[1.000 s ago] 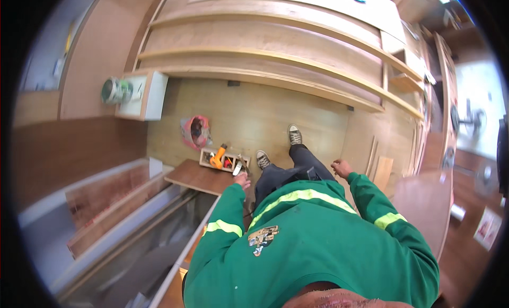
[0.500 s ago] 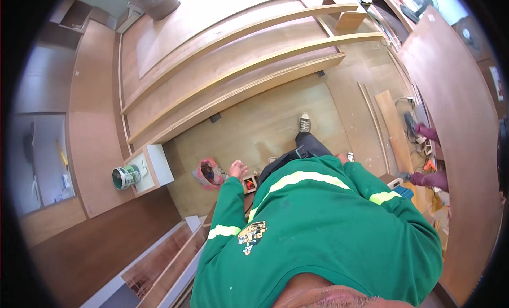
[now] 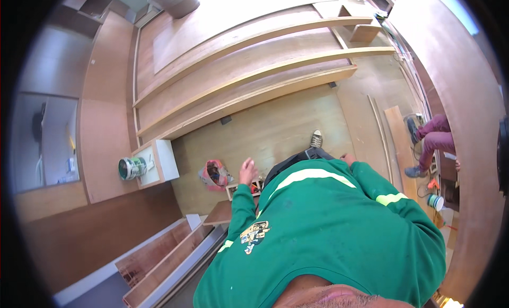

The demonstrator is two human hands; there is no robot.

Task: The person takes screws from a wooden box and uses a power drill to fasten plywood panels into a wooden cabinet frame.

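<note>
Left hand (image 3: 247, 171) is held open, empty, over the small tool tray (image 3: 245, 188) (right hand (image 3: 348, 159) can't be told), so picking seems underway, and careful lowering is needed.

Green-white labelled can (image 3: 131, 168) on ledge

View swings further right vs 0.5 s ago: seated person in maroon trousers (image 3: 432, 138) now fully in frame at right. Left hand (image 3: 247, 171) lifts off the small tool tray (image 3: 245, 188), now open above it, beside the red bag (image 3: 214, 174). Right hand (image 3: 348, 159) moves in near the hip.
</note>
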